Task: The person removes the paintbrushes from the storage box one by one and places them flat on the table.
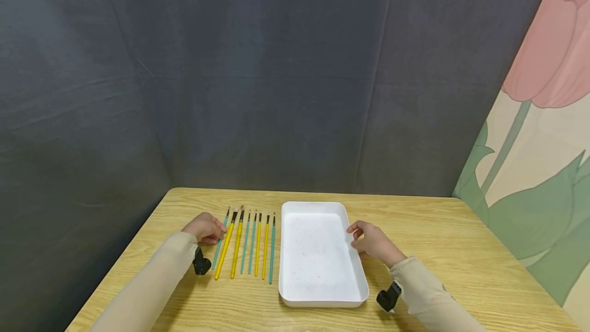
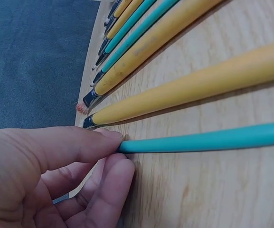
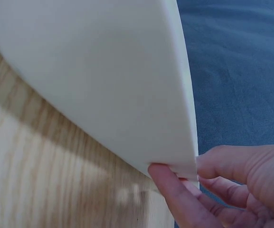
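Observation:
At the left end of a row of paintbrushes, my left hand [image 1: 205,228] pinches a teal paintbrush [image 2: 203,139] between thumb and fingers near the base of its bristles. Its bare handle points toward me along the table; the hand hides part of the brush in the left wrist view. A yellow paintbrush [image 1: 225,250] lies right beside it. My right hand [image 1: 374,243] grips the right side wall of a white rectangular tray [image 1: 313,260], thumb at the rim and fingertips against the outside. No object lies inside the tray, only small specks.
Several more yellow and teal brushes, such as a teal one [image 1: 272,250] closest to the tray, lie roughly parallel, bristles away from me. The wooden table [image 1: 424,224] backs onto a dark curtain [image 1: 276,91]. A wall with a painted tulip [image 1: 544,55] stands at the right.

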### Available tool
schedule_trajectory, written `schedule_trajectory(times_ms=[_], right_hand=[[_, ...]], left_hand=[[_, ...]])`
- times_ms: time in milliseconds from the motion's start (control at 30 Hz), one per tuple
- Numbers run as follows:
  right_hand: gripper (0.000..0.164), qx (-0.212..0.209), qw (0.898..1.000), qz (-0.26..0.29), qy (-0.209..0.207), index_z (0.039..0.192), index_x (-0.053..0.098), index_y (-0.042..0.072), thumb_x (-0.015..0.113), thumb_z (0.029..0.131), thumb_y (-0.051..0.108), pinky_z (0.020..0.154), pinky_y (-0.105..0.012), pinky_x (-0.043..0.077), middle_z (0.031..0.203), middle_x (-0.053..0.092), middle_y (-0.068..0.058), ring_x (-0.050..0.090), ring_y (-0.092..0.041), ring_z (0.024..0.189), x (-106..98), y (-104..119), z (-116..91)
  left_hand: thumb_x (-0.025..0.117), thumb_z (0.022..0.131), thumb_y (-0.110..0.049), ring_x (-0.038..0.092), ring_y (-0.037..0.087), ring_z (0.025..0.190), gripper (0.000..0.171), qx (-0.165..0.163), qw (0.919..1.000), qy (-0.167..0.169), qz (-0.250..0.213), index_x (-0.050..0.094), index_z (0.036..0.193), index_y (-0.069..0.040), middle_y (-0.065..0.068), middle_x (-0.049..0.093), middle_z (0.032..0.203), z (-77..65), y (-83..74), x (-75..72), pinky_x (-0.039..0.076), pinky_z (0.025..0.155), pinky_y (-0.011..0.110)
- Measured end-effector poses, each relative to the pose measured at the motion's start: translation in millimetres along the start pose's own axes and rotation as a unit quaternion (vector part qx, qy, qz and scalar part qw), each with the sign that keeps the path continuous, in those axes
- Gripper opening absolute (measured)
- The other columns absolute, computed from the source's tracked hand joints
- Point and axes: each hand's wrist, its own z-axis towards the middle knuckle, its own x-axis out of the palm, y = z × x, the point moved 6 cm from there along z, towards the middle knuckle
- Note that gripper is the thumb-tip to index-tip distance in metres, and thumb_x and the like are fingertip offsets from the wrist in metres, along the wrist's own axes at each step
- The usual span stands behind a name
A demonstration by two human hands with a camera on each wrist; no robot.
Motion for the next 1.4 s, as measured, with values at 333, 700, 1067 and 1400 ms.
schedule_trajectory(times_ms=[333,700,1067,1400], right_hand=[[0.027,-0.001,1.0,-0.002,-0.001,0.113,0.056,-0.002,0.062,0.087,-0.007,0.06,-0.033,0.056,0.094,0.048,-0.012,0.054,-0.021,0.077,-0.2,1.0,1.1],[0.027,0.0,1.0,-0.007,-0.002,0.113,0.056,-0.002,0.063,0.087,-0.007,0.06,-0.033,0.056,0.094,0.048,-0.012,0.053,-0.021,0.077,-0.3,-1.4,0.2],[0.026,0.001,1.0,-0.005,-0.003,0.112,0.057,-0.002,0.062,0.087,-0.007,0.06,-0.033,0.056,0.093,0.048,-0.011,0.053,-0.021,0.078,-2.1,-2.0,-1.0],[0.026,0.0,1.0,-0.005,-0.002,0.113,0.057,-0.002,0.062,0.088,-0.007,0.061,-0.034,0.057,0.094,0.048,-0.011,0.054,-0.021,0.078,-1.7,-0.9,-0.8]], left_hand=[[0.069,0.079,0.008,0.053,0.007,0.05,0.013,0.002,1.0,-0.004,-0.004,0.067,0.092,0.006,0.004,0.062,0.069,-0.9,-1.2,-0.9,0.052,0.051,0.02],[0.068,0.078,0.008,0.055,0.007,0.052,0.017,-0.004,0.9993,0.0,-0.037,0.067,0.095,0.005,0.005,0.064,0.07,3.7,7.6,-0.5,0.053,0.052,0.02],[0.067,0.082,0.004,0.056,0.007,0.056,0.017,0.014,0.9983,0.019,-0.054,0.065,0.099,0.007,0.005,0.066,0.076,-3.2,-4.2,-1.6,0.054,0.056,0.02],[0.068,0.081,0.004,0.057,0.008,0.057,0.024,0.026,0.9973,0.018,-0.066,0.063,0.105,0.009,0.008,0.067,0.08,-3.4,-14.4,-2.7,0.056,0.057,0.022]])
